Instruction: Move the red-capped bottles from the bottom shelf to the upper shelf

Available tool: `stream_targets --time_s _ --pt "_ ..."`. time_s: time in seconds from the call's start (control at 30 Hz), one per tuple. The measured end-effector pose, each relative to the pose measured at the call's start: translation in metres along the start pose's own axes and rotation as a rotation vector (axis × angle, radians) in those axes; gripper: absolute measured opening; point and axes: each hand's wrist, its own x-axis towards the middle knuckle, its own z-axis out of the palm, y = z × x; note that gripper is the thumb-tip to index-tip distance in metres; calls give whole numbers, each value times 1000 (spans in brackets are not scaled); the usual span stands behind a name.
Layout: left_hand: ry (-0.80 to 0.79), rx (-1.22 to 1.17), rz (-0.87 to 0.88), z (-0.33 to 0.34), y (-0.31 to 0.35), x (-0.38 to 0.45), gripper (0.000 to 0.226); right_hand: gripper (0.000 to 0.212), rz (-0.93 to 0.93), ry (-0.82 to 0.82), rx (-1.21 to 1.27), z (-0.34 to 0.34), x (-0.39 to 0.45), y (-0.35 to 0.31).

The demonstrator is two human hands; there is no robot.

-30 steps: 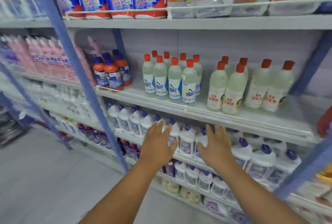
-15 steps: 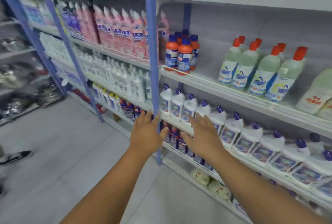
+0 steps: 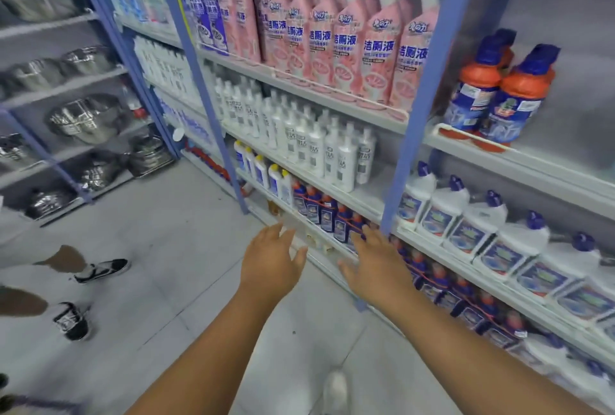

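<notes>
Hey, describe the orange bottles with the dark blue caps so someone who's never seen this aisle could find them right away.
Start at the blue shelf upright above the right hand. Just right of it, on the white shelf level with the row of pink bottles, stands a small cluster of orange bottles with dark blue caps. They are squat and round-shouldered, unlike their tall pink neighbours.
</notes>
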Motion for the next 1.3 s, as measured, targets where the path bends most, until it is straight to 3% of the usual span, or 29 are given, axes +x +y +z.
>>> stream_targets --time_s 0.4,0.6,0.9,1.3 --pt "-151 72 -9 43 -96 189 65 74 66 -156 28 56 216 -46" --pt "-277 45 57 106 -151 275 64 73 202 -214 43 110 294 -58" --pt "-474 40 239 283 -221 411 64 72 441 -289 52 271 396 -45" --pt "-532 77 234 580 -301 492 66 74 558 -288 140 541 523 43"
